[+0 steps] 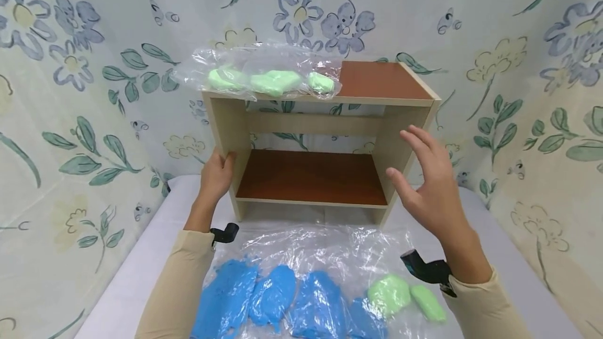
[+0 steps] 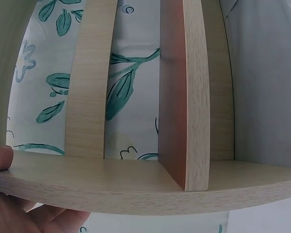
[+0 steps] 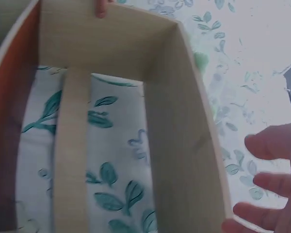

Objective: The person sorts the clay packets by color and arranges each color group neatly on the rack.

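Note:
A small wooden shelf unit [image 1: 311, 177] with pale side panels and reddish-brown boards stands upright on the white-covered table. My left hand [image 1: 218, 174] grips its left side panel, the thumb on the inner face and the fingers round the outside. In the left wrist view that hand [image 2: 34, 213] shows at the panel's edge [image 2: 111, 196]. My right hand [image 1: 431, 192] is raised in front of the right side panel, fingers spread and holding nothing. In the right wrist view its fingers [image 3: 269, 182] look apart from the wood.
On the shelf's top left lies a clear plastic bag [image 1: 188, 67] with light green lumps [image 1: 275, 82]. In front, another clear plastic sheet or bag [image 1: 325, 239] has blue lumps [image 1: 315, 302] and green lumps [image 1: 388, 294]. A floral curtain [image 1: 118, 182] surrounds the table [image 1: 136, 286].

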A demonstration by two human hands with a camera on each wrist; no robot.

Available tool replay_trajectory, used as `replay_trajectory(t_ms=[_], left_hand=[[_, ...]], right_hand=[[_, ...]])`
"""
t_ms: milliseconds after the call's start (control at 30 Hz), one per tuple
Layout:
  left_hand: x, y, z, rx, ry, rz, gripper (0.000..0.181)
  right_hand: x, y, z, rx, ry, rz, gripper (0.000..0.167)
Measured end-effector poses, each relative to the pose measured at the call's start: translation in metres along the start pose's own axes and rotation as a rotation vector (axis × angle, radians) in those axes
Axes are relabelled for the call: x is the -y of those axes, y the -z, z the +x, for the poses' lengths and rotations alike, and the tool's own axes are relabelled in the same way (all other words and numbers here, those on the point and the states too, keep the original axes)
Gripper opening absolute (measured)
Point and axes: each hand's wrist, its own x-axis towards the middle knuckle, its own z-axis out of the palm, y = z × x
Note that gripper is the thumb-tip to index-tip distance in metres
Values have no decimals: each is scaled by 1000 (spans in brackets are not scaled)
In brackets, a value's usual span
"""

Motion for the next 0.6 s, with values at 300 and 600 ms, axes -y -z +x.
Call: replay_trajectory(t_ms=[300,600], left_hand=[[1,1,-1,13,-9,-8,52],[4,1,2,-12,-28,-4,51]], right_hand=[[-61,14,-80,269,-335,-209,69],[-119,19,-161,797,-488,-291,77]])
